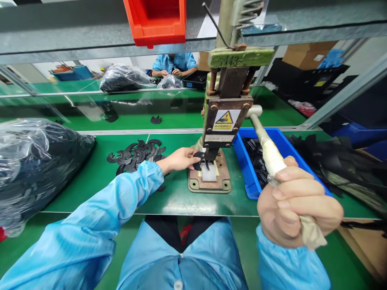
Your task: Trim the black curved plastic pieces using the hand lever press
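Note:
My left hand [181, 159] pinches a curved flat black piece [198, 161] at the base of a hand press [231, 84]. The piece lies under the press's ram [211, 154], over a small metal plate [209, 174]; whether the ram touches it I cannot tell. My right hand [299, 201] is wrapped round the tape-covered press lever [269, 151], which slants down toward me on the right. Left of the press, a loose pile of similar curved black pieces [137, 155] lies on the green table [181, 203].
A blue bin [249, 193] holding black parts stands right of the press. A large clear bag of dark pieces [39, 169] fills the left side. Overhead, a red bin [160, 36] hangs from a metal rail. Across the bench a person [173, 64] in blue handles something.

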Demonstrator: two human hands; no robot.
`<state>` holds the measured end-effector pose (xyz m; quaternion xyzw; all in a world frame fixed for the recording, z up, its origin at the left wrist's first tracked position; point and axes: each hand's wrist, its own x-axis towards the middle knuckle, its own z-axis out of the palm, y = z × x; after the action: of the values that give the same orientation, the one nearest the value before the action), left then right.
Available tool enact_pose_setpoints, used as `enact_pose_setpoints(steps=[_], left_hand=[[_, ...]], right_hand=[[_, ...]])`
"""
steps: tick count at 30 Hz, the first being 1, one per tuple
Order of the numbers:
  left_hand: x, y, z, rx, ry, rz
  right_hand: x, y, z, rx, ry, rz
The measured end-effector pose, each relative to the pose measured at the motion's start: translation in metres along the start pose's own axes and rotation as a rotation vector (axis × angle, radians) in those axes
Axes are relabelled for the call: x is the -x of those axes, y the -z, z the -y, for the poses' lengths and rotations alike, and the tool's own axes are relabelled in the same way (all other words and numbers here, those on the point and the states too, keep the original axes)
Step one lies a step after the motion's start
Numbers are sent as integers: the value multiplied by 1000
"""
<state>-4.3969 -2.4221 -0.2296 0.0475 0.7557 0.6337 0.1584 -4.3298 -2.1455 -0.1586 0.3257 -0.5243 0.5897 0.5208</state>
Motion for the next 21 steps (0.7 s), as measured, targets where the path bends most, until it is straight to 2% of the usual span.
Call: enact_pose_setpoints(steps=[5,14,18,21], left_hand=[[-3,-1,-11,67,156,-20],[-15,1,-29,12,386,-16],[-19,1,-27,91,465,15],[-20,-1,-22,194,471,28]], right_hand=[[1,-1,-1,8,6,-14],[2,-3,0,-7,3,-23],[1,-1,-2,-1,13,-15],[-8,4,-2,-7,24,-10]])
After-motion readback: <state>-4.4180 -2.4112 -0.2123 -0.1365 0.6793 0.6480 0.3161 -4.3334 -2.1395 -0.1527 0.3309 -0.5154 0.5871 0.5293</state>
